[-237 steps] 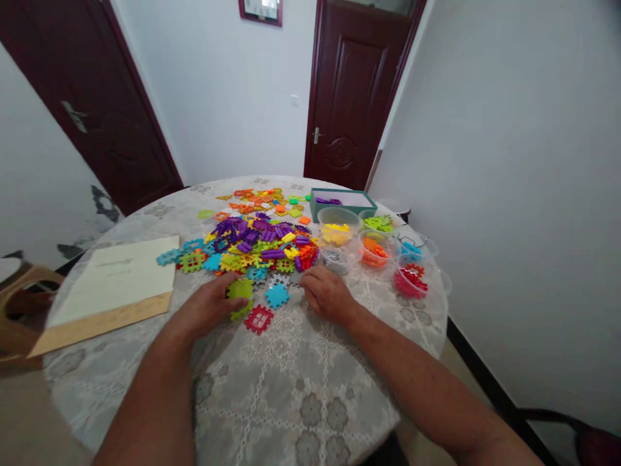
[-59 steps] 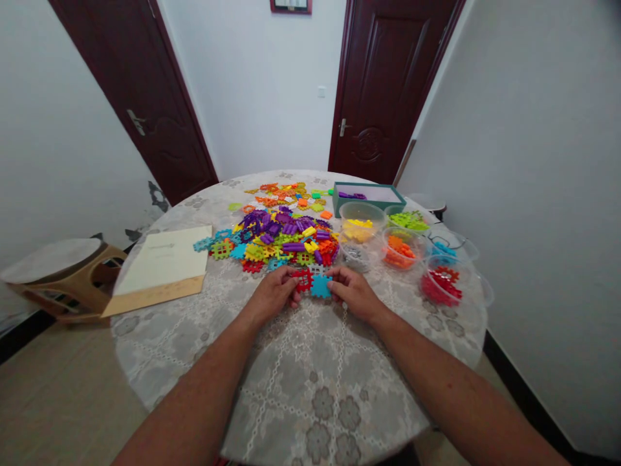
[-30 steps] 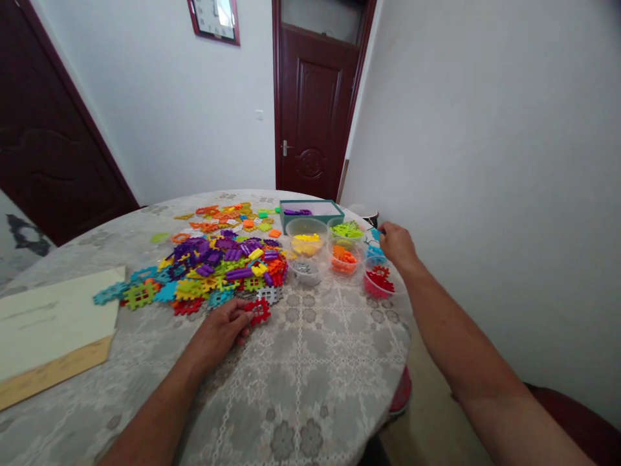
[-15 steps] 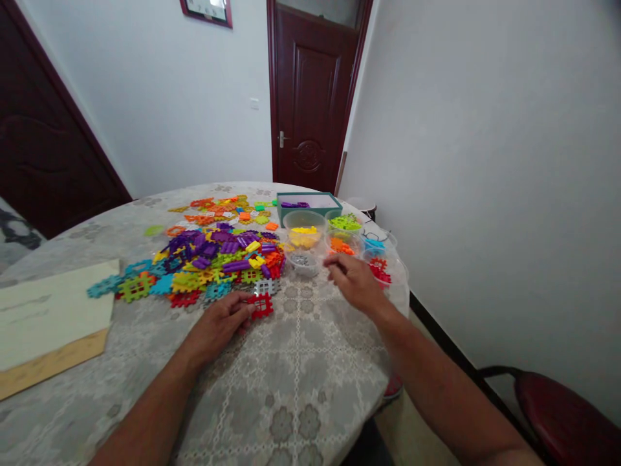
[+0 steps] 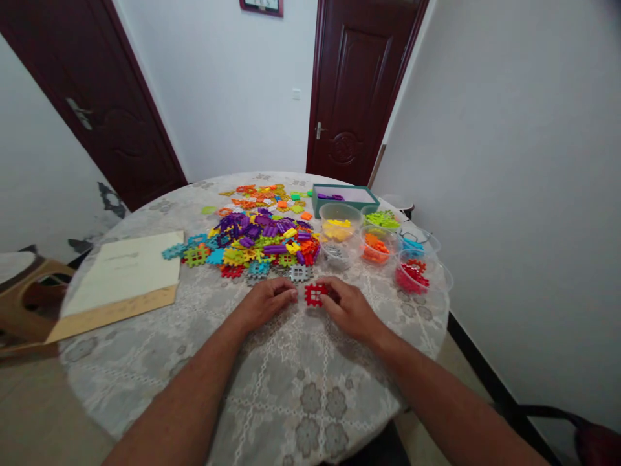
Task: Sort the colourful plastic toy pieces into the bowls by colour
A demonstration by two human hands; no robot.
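The right hand pinches the red piece. It sits between both hands; one can't tell if the left hand grips anything. The piece looks light and stiff, maybe slippery. Its bumpy edge seems best to hold.

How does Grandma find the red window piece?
On the round table, look this side of the colourful pile. The right hand holds the red window piece, a toothy square. The silver window piece just beyond isn't red or held.
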